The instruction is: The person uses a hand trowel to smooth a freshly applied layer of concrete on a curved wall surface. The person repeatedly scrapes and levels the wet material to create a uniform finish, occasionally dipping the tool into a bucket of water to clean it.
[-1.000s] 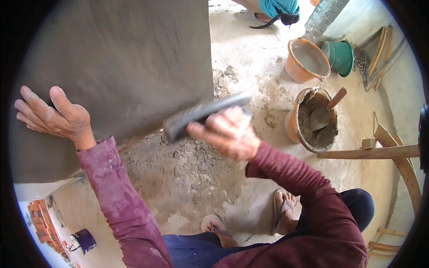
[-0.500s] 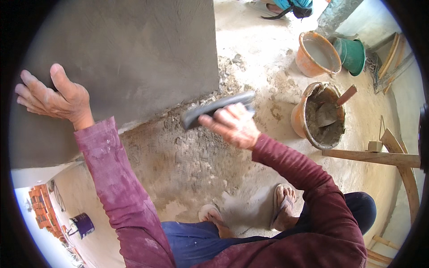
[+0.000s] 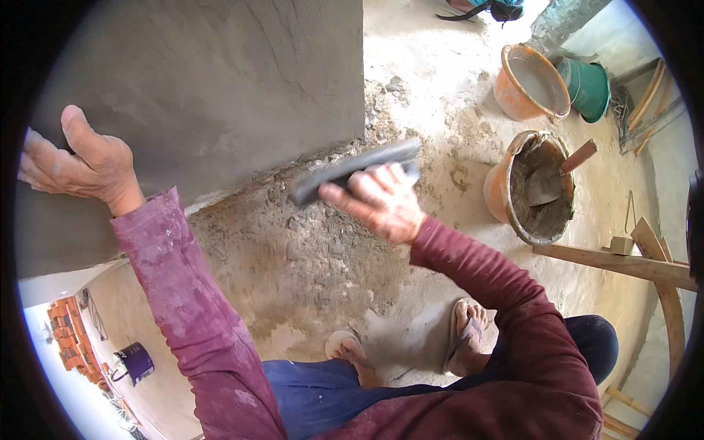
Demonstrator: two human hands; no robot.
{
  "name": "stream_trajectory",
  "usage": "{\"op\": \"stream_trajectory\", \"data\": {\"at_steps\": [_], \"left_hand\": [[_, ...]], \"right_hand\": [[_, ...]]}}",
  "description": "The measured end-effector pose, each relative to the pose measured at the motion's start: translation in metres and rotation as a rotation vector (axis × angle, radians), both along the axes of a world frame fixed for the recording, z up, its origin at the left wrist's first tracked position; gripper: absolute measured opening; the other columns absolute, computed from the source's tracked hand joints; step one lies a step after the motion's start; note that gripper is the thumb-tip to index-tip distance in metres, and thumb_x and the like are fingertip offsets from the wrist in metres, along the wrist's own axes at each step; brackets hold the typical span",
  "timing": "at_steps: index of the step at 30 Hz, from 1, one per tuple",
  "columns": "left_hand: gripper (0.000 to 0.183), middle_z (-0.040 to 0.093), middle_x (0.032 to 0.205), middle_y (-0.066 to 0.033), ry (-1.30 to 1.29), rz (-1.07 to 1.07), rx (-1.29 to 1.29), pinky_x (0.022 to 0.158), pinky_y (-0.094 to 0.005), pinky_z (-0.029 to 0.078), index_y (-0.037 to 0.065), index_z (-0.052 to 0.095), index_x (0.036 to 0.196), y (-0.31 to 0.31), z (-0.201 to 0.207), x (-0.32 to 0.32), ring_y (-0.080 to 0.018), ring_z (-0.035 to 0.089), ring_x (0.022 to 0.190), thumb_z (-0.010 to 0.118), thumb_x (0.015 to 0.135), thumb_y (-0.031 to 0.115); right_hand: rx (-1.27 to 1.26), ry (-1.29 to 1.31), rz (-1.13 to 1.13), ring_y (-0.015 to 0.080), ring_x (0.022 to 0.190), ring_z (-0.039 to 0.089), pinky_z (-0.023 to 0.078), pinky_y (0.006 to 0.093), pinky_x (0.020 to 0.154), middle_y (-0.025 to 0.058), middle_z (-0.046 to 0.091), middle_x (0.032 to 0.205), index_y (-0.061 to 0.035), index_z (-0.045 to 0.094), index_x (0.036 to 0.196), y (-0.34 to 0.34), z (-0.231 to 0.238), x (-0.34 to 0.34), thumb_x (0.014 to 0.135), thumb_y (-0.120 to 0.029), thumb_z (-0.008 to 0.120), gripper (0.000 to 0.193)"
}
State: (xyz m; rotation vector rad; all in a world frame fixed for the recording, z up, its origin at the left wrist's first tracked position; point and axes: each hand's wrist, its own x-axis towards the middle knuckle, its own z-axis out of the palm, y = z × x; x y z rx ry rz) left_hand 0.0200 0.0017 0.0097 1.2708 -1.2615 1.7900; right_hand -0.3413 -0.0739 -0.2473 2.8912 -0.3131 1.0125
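Note:
My right hand [image 3: 381, 204] is closed around the handle of a dark plastering float [image 3: 359, 170], which is blurred along its edge. The float is just off the lower edge of a wall coated with smooth grey plaster [image 3: 213, 95]; whether it touches cannot be told. At the left, my left hand [image 3: 84, 163] is held up with its fingers stretched and thumb apart, in front of the plaster and holding nothing. Contact between that palm and the wall is not visible.
On the right stands a mortar bucket [image 3: 501, 192] with a trowel [image 3: 544, 185] in it. Beyond are an orange bucket [image 3: 517, 103] and a green bucket [image 3: 590, 92]. Timber [image 3: 616, 262] lies right, a purple pail [image 3: 136, 363] and bricks [image 3: 71, 341] left. Another person [image 3: 506, 10] is far off.
The float and my right hand have shifted slightly left along the wall's lower edge. My left hand has also moved a little left. The view has turned slightly.

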Motion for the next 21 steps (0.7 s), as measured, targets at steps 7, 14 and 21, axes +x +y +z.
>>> {"op": "stream_trajectory", "data": {"at_steps": [7,14,21], "left_hand": [[0.064,0.062,0.133,-0.0225,0.006,0.051,-0.012,0.107,-0.0466,0.033,-0.004,0.057,0.139,-0.006,0.004,-0.006,-0.0401,0.054,0.119,0.058,0.094,0.04],[0.061,0.053,0.145,-0.0287,0.053,-0.034,0.013,0.122,-0.0607,0.02,-0.006,0.061,0.134,-0.007,-0.004,-0.026,-0.0502,0.042,0.139,0.056,0.098,0.044],[0.031,0.038,0.158,-0.0275,-0.013,0.135,0.075,0.12,-0.0658,0.021,0.013,0.061,0.129,-0.001,-0.009,-0.007,-0.05,0.029,0.149,0.052,0.103,0.028]], "right_hand": [[-0.106,0.098,-0.074,0.0186,0.1,0.05,0.044,0.0386,0.085,0.0002,0.051,0.106,-0.0271,0.053,0.148,-0.043,-0.007,0.017,0.086,-0.015,0.068,0.065],[0.427,-0.142,0.147,0.0208,0.097,0.055,0.047,0.0367,0.083,0.0035,0.056,0.099,-0.0222,0.062,0.14,0.017,0.031,-0.041,0.079,-0.004,0.069,0.064],[1.28,-0.384,-0.028,0.0342,0.135,0.053,0.039,0.0416,0.114,0.0243,0.057,0.144,-0.0027,0.044,0.153,-0.066,0.026,-0.065,0.104,-0.029,0.055,0.056]]}}
